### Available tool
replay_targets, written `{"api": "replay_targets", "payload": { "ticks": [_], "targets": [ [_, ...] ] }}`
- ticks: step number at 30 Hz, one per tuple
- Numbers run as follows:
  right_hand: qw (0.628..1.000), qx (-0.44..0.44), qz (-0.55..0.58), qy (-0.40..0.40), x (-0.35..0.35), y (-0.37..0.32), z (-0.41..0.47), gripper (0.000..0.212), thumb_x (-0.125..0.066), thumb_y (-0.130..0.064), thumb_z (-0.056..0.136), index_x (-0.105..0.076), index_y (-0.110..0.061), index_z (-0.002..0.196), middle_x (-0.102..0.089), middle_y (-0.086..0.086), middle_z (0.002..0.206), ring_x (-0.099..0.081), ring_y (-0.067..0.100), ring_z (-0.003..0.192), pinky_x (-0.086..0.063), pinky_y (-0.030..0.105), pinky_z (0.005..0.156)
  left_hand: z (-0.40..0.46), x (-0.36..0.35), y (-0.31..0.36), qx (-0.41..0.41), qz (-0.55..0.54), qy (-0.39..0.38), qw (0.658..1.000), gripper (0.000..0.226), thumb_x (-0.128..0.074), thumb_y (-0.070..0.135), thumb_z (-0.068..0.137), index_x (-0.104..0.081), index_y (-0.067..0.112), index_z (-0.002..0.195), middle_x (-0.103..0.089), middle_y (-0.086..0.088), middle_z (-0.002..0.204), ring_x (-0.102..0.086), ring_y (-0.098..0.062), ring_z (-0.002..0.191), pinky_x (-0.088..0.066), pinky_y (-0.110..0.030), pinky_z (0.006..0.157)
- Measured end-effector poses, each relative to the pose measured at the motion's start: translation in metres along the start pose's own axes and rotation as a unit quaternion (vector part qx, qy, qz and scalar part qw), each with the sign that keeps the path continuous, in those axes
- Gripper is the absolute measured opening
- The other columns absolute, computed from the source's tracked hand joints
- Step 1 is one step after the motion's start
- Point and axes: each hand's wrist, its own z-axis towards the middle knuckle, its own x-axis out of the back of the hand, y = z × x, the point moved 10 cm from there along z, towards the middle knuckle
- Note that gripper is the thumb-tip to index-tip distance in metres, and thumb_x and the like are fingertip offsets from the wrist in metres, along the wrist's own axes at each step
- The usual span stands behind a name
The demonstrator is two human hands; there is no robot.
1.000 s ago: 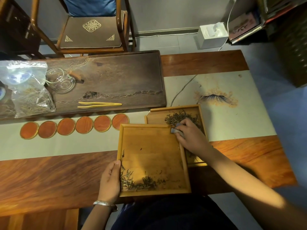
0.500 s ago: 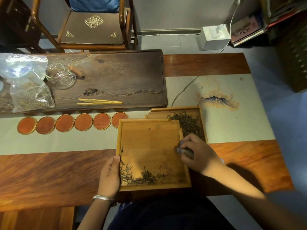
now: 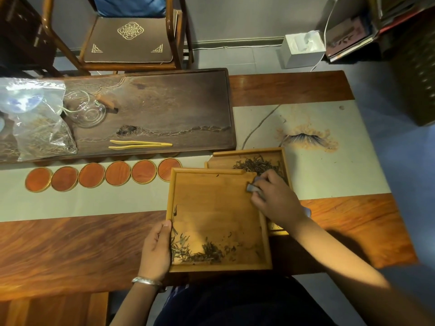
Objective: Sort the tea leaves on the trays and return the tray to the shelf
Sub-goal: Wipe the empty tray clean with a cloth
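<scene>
Near tray (image 3: 219, 208): lower centre of frame, light wood, overlapping far tray's near-left corner.
Leaves, near (image 3: 197, 251): thin scatter along bottom-left edge of near tray.
Far tray (image 3: 249, 154): centre-right, partly under near tray.
Leaves, far (image 3: 256, 165): dark heap at far tray's top.
L hand (image 3: 156, 249): fingers curled round near tray's left rim, thumb on top.
R hand (image 3: 275, 196): at near tray's top-right corner, pinching small grey tool (image 3: 253, 187); can't tell what it is.
Coasters (image 3: 103, 177): 6 round, row at centre-left.
Tongs (image 3: 140, 145): on dark tea board (image 3: 164, 109), upper left.
</scene>
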Motion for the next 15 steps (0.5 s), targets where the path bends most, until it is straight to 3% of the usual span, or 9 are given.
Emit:
{"api": "replay_targets", "payload": {
  "ticks": [4,9,12,15],
  "targets": [
    [0.999,-0.029,-0.014,0.01,-0.003,0.016,0.017,0.027,-0.054,-0.021,0.091,-0.062,-0.006,0.112,-0.049,0.006,0.107,-0.052,0.018,0.098,-0.045,0.025,0.072,0.001,-0.002,-0.007,0.004,0.009,-0.011,1.0,0.031,-0.04,0.025,0.099,-0.064,0.015,0.081,-0.063,-0.006,0.078,-0.057,-0.017,0.075,-0.04,-0.029,0.067],
    [0.993,-0.101,0.049,0.021,0.007,0.039,0.025,0.029,-0.053,-0.021,0.092,-0.06,-0.006,0.116,-0.049,0.007,0.111,-0.053,0.02,0.099,-0.046,0.031,0.082,0.001,0.0,-0.013,0.012,0.013,-0.017,1.0,0.032,-0.04,0.027,0.099,-0.063,0.014,0.08,-0.06,-0.006,0.074,-0.056,-0.013,0.069,-0.039,-0.029,0.065],
    [0.992,-0.084,0.076,0.048,0.019,0.025,0.018,0.024,-0.055,-0.02,0.091,-0.061,-0.008,0.111,-0.048,0.004,0.106,-0.053,0.016,0.094,-0.046,0.028,0.081,0.002,0.001,-0.012,0.018,-0.001,-0.01,1.0,0.032,-0.04,0.026,0.099,-0.062,0.013,0.079,-0.06,0.0,0.07,-0.054,-0.001,0.061,-0.037,-0.027,0.062],
    [0.993,-0.039,0.103,0.037,0.015,-0.015,0.008,0.024,-0.057,-0.021,0.091,-0.061,-0.01,0.112,-0.047,0.001,0.109,-0.049,0.009,0.093,-0.042,0.016,0.077,0.004,0.0,-0.01,0.018,-0.002,-0.006,1.0,0.032,-0.039,0.026,0.099,-0.063,0.013,0.081,-0.062,-0.002,0.075,-0.056,-0.006,0.068,-0.037,-0.026,0.063]
  ]
}}
